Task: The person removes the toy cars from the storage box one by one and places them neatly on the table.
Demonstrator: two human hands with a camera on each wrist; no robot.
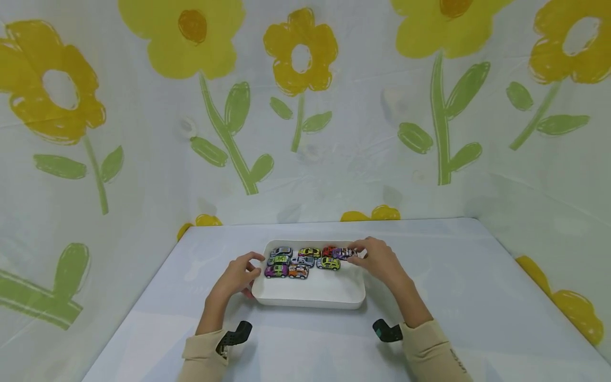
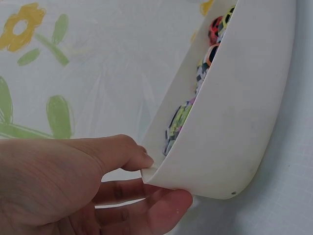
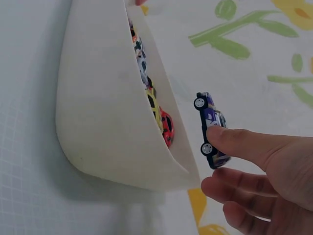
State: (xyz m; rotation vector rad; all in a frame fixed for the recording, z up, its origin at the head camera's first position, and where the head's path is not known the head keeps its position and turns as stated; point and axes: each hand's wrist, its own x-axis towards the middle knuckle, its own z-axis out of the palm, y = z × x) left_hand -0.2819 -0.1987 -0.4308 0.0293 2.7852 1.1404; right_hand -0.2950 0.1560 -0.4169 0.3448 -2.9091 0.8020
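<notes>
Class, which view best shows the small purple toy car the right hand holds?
Right wrist: the purple toy car appears large, two wheels plain, the right hand covering part. The head view shows it small; the left wrist view doesn't show it.

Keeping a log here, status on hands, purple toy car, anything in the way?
Left hand grips white tray. Right hand pinches purple toy car midair. Red toy car nearby, possibly in the way.

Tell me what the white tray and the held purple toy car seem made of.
White tray: probably moulded plastic, matte, given its smooth rounded form and lack of sharp reflections. Purple toy car: painted metal or plastic, unclear which; it looks slightly glossy and printed, with silvery wheel hubs.
</notes>
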